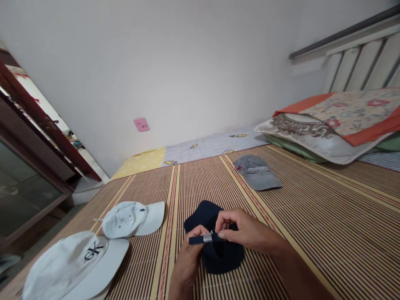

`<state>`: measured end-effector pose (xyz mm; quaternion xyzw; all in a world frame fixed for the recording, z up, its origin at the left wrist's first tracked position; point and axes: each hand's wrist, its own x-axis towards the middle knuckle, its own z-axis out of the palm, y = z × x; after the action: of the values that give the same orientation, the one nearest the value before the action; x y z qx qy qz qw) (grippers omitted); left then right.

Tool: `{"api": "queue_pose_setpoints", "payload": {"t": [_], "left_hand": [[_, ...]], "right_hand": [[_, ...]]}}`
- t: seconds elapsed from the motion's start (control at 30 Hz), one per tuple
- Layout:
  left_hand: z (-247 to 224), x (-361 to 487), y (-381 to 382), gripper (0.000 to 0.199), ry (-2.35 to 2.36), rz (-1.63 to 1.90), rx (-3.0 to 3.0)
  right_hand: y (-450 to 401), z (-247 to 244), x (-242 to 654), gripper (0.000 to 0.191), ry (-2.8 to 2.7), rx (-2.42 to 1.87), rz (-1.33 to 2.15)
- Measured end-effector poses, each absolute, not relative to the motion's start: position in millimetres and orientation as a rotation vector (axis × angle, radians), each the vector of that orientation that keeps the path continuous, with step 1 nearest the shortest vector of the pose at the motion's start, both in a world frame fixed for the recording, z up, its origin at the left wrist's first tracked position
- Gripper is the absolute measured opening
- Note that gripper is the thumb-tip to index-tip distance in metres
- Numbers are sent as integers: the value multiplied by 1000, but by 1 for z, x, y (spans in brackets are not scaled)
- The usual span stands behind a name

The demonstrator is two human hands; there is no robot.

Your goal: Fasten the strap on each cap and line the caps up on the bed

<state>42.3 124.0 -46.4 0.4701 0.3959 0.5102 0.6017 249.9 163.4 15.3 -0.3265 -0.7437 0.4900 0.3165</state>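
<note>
A dark navy cap (223, 259) lies on the striped mat in front of me, its brim pointing away. Across its near side runs an adjustment strap (196, 240) with a silver metal buckle (207, 238). My left hand (188, 259) is closed on the strap just left of the buckle, the strap's end lying over the fingers. Right of the buckle, my right hand (242, 229) pinches the strap between thumb and forefinger. Its fingers hide part of the cap.
Left of the hands lie a small white cap (123, 218) and a larger white cap (62, 264) with black letters. A grey cap (256, 171) lies farther back. Pillows (340, 152) are stacked at the right, below a radiator (362, 62). A wall (200, 62) bounds the far side.
</note>
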Motion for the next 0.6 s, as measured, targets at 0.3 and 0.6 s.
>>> {"api": "queue_pose_setpoints", "payload": {"t": [0.3,0.6], "left_hand": [[-46,43,123,36,923,1183,1116],[-46,45,122,41,914,1196,1121]], "right_hand": [[161,13,247,7,-1954,-848,1289],[162,5,241,5,-1918,-783,1319]]}}
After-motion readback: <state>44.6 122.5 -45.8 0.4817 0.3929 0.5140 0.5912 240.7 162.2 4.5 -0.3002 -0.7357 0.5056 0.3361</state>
